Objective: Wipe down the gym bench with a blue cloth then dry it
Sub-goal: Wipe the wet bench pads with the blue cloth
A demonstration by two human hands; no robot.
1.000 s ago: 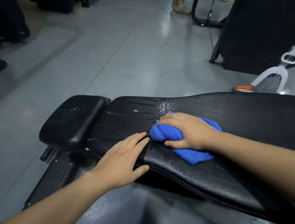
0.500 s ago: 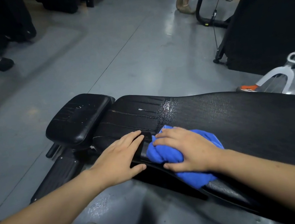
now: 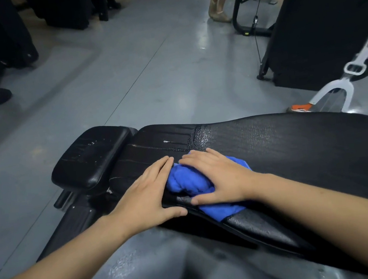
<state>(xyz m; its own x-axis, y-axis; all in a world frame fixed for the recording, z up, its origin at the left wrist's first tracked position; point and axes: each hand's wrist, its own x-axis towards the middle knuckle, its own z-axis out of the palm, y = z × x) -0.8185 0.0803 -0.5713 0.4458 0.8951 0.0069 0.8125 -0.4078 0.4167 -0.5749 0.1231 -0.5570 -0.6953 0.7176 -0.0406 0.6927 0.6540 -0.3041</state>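
The right hand [image 3: 217,179] lies palm down on a bunched blue cloth [image 3: 191,183], its fingers spread and lightly bent over the top of the wad and its thumb stretched along the near edge of the black gym bench [image 3: 297,147]. The cloth sits on the long back pad of the bench, close to its near rim, and a flap of it hangs over that rim just under the right wrist. The left hand [image 3: 146,196] rests flat on the same pad just beside the cloth, fingers straight and together, fingertips touching or almost touching the blue fabric, thumb hooked over the near edge; it holds nothing. Beyond the two hands a wet, shiny band crosses the pad, and the textured surface to the right of it looks damp. The smaller seat pad [image 3: 91,157] stands to the left, separated from the long pad by a narrow gap, with a few pale specks on its top. The bench stands on a grey floor [image 3: 145,73]. Far off, dark gym machines [image 3: 326,13] line the edges of the room, and a person's lower leg and foot [image 3: 218,4] show near the top.
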